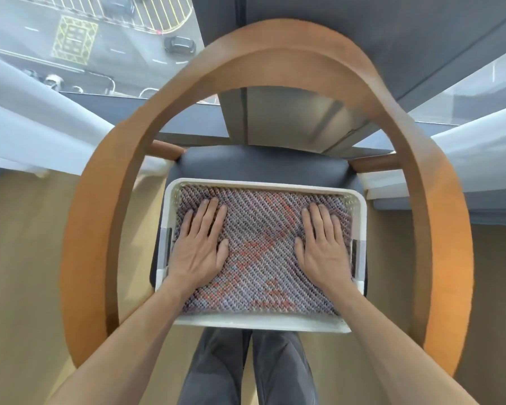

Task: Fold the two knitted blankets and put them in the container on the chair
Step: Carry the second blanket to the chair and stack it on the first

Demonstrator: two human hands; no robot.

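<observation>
Pressing both flat, spread palms, my left hand (198, 247) and right hand (324, 249), on the grey-and-red folded knitted blanket (260, 255) filling the white plastic container (263, 185), I risk tipping it: its near edge overhangs the dark chair seat (263, 163).

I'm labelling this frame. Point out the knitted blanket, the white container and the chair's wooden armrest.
Grey and red knitted blanket (263, 252): head view, centre of folded top.
White plastic container (260, 322): head view, near rim.
Curved wooden armrest (94, 217): head view, left side.
</observation>
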